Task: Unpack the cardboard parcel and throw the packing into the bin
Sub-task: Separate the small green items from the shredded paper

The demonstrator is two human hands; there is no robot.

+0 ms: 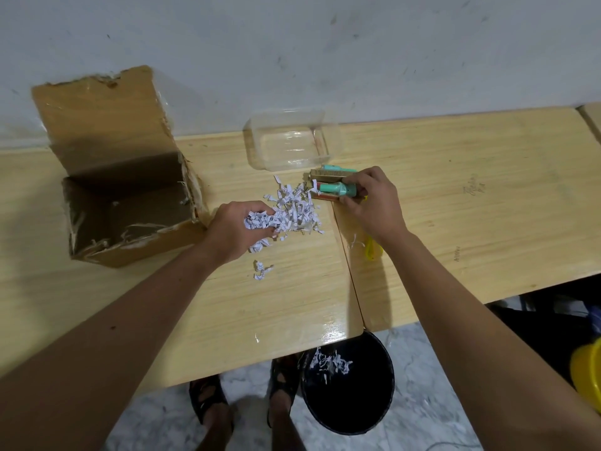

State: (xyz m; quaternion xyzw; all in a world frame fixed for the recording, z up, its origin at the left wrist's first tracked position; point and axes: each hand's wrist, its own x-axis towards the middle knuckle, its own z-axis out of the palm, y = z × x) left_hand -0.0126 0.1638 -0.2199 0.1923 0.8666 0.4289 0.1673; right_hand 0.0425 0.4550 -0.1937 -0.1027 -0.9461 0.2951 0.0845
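The open cardboard parcel point(126, 203) stands at the left of the wooden table, its flap up against the wall, and looks hollow inside. A heap of white shredded paper point(294, 206) lies mid-table. My left hand point(240, 229) is closed on a fistful of the shreds at the heap's left edge. My right hand point(370, 203) grips a teal tube point(335, 189) that lies on a small bundle of boxed items point(328, 175). The black bin point(349, 385) stands on the floor under the table's front edge, with some shreds inside.
A clear plastic container point(292, 141) sits by the wall behind the heap. A yellow object point(372, 250) peeks out below my right wrist. A few stray shreds point(261, 270) lie nearer me. My sandalled feet point(247, 395) stand left of the bin. Another yellow object point(587, 375) sits at far right.
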